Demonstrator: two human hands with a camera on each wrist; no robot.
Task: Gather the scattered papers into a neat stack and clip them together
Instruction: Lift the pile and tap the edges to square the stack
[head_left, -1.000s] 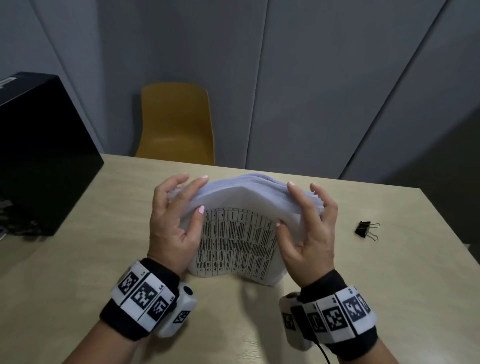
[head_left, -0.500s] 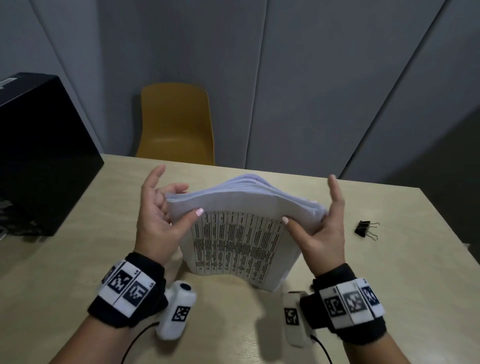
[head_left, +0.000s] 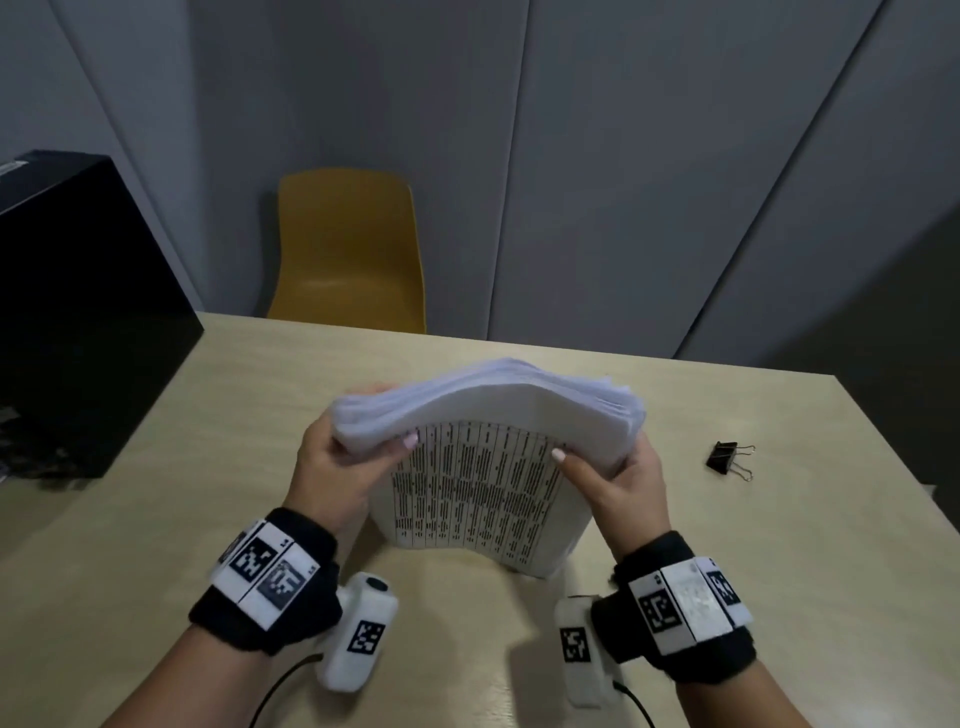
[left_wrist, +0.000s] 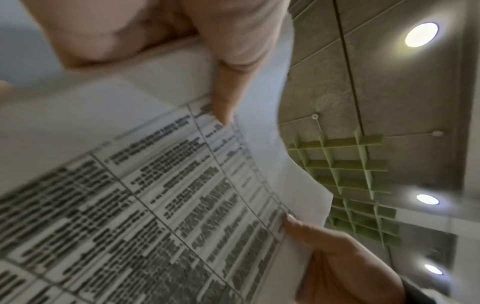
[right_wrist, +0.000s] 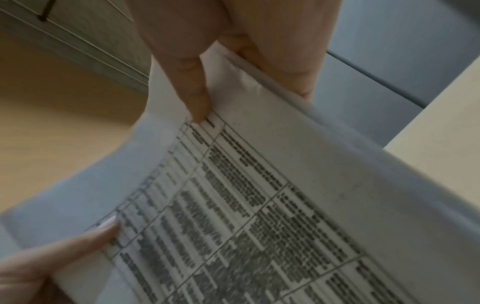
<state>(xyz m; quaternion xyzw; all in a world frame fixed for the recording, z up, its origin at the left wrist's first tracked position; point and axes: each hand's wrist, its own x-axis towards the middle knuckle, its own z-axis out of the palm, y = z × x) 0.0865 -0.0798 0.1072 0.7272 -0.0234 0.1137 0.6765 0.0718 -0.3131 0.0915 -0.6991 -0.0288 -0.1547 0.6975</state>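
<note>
The left hand (head_left: 332, 467) is gripping the left upper edge of the stack of papers (head_left: 483, 478), its thumb lying across the printed front sheet and its fingers curling round behind. The right hand (head_left: 623, 483) is doing the same at the right upper edge, thumb pressing on the front page, fingers wrapping the far side. Between them the stack is standing nearly upright on its lower edge on the table (head_left: 727, 545), its top bowing upward in a shallow arch and the sheet edges at the upper right fanning a little unevenly. The front page is showing a table of dark printed lines, too blurred to read.

In the left wrist view the left thumb is pressing the printed sheet (left_wrist: 155, 205) near its top edge, with the other hand's thumb meeting the same page lower down. The right wrist view is showing the matching grip on the page (right_wrist: 259, 205).

A black binder clip (head_left: 727, 458) is lying on the table well to the right of the stack, apart from both hands. A black box (head_left: 78, 312) is sitting at the table's left end, and a yellow chair (head_left: 348, 249) is standing behind the far edge.
</note>
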